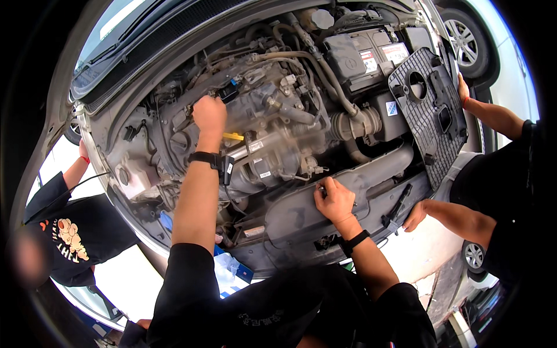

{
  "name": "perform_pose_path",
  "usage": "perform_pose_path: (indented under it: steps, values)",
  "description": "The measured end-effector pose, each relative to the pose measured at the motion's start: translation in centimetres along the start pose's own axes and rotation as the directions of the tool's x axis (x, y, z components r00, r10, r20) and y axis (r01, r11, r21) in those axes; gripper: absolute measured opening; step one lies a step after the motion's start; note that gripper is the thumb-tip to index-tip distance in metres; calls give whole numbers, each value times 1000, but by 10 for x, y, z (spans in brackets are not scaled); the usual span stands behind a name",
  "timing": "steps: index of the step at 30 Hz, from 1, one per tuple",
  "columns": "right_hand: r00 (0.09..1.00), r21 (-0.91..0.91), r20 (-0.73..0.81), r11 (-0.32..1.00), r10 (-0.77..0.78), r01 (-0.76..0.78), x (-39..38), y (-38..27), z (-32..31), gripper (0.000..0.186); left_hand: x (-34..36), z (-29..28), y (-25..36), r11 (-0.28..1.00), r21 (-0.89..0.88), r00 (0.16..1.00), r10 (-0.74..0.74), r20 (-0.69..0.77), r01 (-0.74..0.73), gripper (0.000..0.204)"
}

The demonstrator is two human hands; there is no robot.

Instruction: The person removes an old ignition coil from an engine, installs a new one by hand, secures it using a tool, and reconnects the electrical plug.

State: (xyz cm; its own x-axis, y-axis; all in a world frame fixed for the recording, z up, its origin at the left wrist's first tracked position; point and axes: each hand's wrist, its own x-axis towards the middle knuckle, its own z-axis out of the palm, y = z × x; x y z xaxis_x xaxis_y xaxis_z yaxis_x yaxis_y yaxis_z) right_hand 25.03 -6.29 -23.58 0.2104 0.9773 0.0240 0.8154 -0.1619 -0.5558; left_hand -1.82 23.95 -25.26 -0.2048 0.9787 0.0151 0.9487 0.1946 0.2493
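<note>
My left hand point(210, 116) is closed in a fist over the far left part of the engine point(243, 119). Whatever its fingers grip is hidden beneath it. Just beyond it sits a black ignition coil-like part with a blue clip point(228, 91), and a yellow dipstick handle point(233, 136) shows right of my wrist. My right hand point(336, 201) is pinched above the front air duct point(365, 177). A small dark metallic piece shows at its fingertips, too small to name. A black band with a small box point(212, 161) circles my left forearm.
At the right a person's hands point(462, 91) are near a black engine cover point(435, 110) held upright by the battery point(354, 61). Another person point(75, 232) stands at the left fender, beside the coolant tank point(136, 177). The windshield point(110, 35) lies far left.
</note>
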Motion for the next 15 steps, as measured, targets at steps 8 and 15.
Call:
perform_pose_path:
  steps: [8,15]
  values:
    - [1000,0,0,1000,3,-3,0,1,0,14,-7,-13,9,999,-36,1000,-21,-6,20,28]
    - [1000,6,12,1000,4,-4,0,0,1,15,-4,-8,1,998,-50,999,31,-16,-32,26]
